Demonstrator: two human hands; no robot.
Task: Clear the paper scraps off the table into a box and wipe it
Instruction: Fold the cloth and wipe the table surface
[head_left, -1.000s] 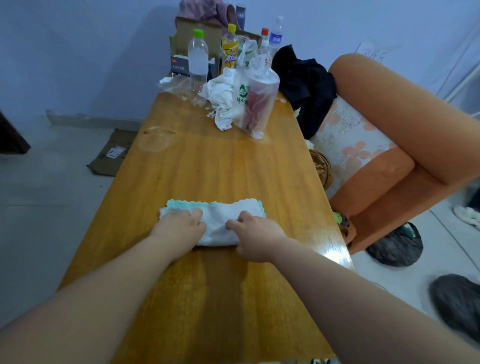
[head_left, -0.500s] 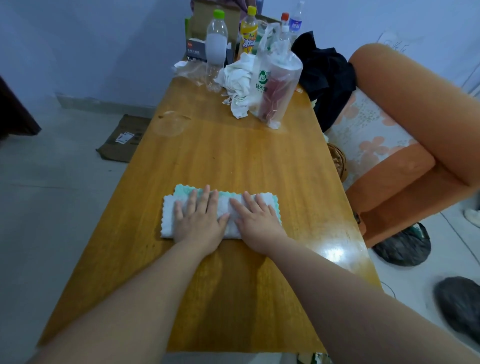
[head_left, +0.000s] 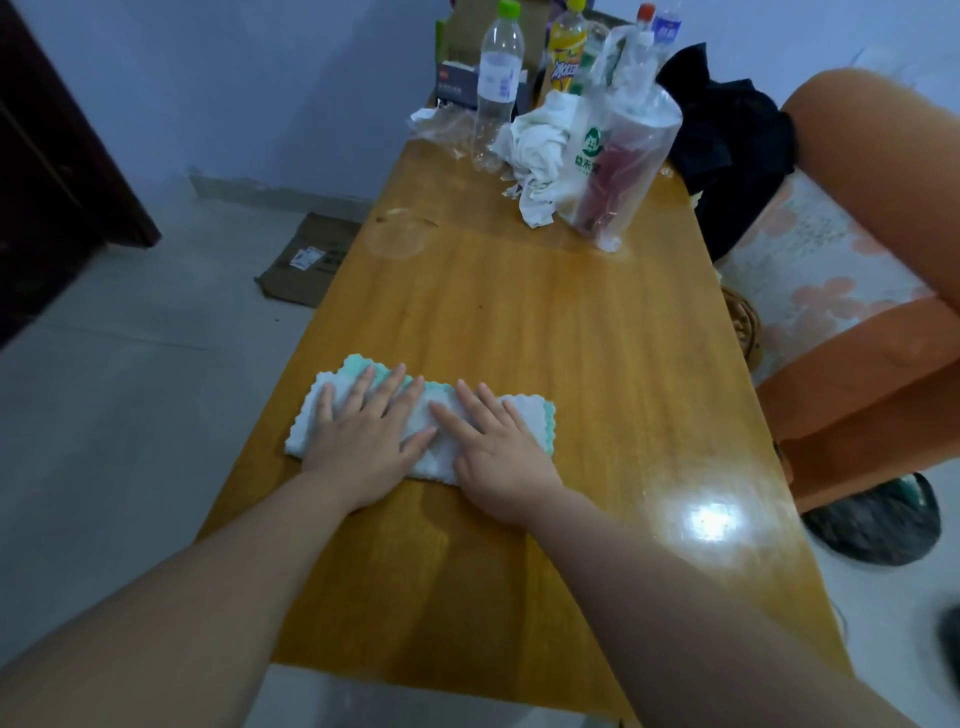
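Observation:
A folded white cloth with a green scalloped edge lies on the wooden table, left of its middle. My left hand rests flat on the cloth's left half, fingers spread. Beside it, my right hand lies flat on the right half, fingers also apart. Neither hand grips the cloth. An open cardboard box stands at the table's far end. I see no paper scraps on the near part of the table.
At the far end stand a clear bottle, a yellow drink bottle, a crumpled white wad and a plastic bag. An orange armchair with a black garment flanks the right. Flattened cardboard lies on the floor at left.
My hands went from curled at the cloth's near edge to flat on top with fingers spread. The cloth has shifted a little leftward on the table.

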